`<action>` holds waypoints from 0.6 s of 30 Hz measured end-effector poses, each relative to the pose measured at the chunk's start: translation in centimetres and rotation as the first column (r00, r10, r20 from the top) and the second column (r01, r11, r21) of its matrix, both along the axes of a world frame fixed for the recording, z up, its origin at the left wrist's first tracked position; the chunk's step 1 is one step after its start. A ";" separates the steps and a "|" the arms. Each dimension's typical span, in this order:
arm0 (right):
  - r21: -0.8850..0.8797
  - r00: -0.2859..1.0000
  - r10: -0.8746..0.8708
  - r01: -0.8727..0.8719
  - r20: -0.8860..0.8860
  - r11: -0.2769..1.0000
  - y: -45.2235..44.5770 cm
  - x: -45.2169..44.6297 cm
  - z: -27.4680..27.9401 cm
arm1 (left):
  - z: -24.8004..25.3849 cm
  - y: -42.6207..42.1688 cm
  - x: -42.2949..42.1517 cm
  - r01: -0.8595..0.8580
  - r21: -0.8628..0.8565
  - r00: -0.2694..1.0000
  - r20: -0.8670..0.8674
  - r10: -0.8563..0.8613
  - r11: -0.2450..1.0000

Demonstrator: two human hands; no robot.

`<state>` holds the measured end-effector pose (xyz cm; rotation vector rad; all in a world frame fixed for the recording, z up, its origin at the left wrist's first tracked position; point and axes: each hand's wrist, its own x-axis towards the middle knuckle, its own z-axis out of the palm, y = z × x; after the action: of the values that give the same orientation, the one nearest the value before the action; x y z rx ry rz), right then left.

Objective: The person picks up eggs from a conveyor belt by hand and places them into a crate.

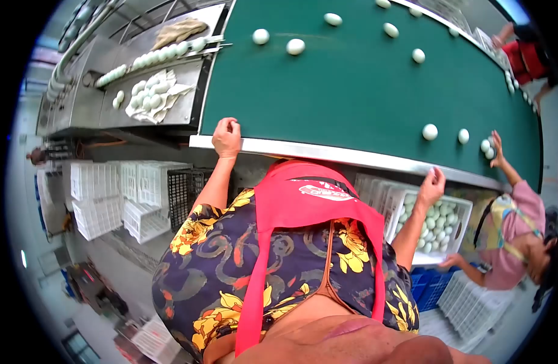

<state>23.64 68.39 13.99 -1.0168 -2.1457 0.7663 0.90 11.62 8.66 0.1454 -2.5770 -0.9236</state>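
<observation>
A green conveyor belt (315,97) lies in front of me, with pale eggs scattered on it, such as the egg (295,47) at the upper left and the egg (430,131) at the right. My left hand (227,138) is curled closed at the belt's metal edge rail (327,152), near its left end; no egg shows in it. Farther right, my right hand (432,185) also has bent fingers beside the rail, with no egg visible in them. Below that hand sits a white crate (464,212) holding many eggs.
At the left, eggs line a metal roller track (163,57), and more lie on a white cloth (170,91). White crates (96,206) are stacked on the floor. One co-worker (509,236) at the right touches eggs and the crate; another person (524,60) stands across the belt.
</observation>
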 end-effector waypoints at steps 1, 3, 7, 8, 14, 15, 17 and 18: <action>-0.011 0.994 0.110 -0.110 0.011 0.994 -1.9 -3.2 1.9 | 0.5 0.6 0.4 0.007 0.006 1.000 -0.014 -0.007 1.000; -0.094 0.944 0.322 -0.328 -0.077 0.940 -3.9 -9.3 2.4 | 2.4 1.6 1.2 0.018 0.025 0.999 -0.043 -0.017 1.000; -0.059 0.843 0.532 -0.529 0.085 0.847 -8.2 -20.0 3.1 | 3.0 4.0 2.6 0.085 0.010 0.994 -0.074 -0.084 0.996; -0.066 0.823 0.551 -0.547 0.136 0.834 -9.3 -22.7 2.9 | 3.0 4.4 2.8 0.100 -0.003 0.991 -0.093 -0.100 0.995; 0.270 0.739 0.490 -0.644 0.463 0.716 -13.6 -33.8 0.5 | 4.9 6.0 3.8 0.141 -0.016 0.981 -0.134 -0.142 0.990; 0.270 0.725 0.507 -0.662 0.467 0.699 -14.2 -35.2 -0.1 | 4.9 6.0 3.7 0.151 -0.019 0.976 -0.158 -0.152 0.988; 0.243 0.707 0.509 -0.673 0.491 0.699 -16.0 -38.1 -0.5 | 5.2 5.7 3.6 0.156 -0.035 0.975 -0.152 -0.159 0.987; 0.236 0.700 0.537 -0.686 0.470 0.688 -17.9 -38.5 1.1 | 5.6 5.7 3.7 0.172 -0.031 0.972 -0.155 -0.174 0.985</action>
<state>-14.84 50.50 15.07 -0.1776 -2.8818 0.3945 4.56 17.31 14.28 -0.1544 -2.4788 -0.9333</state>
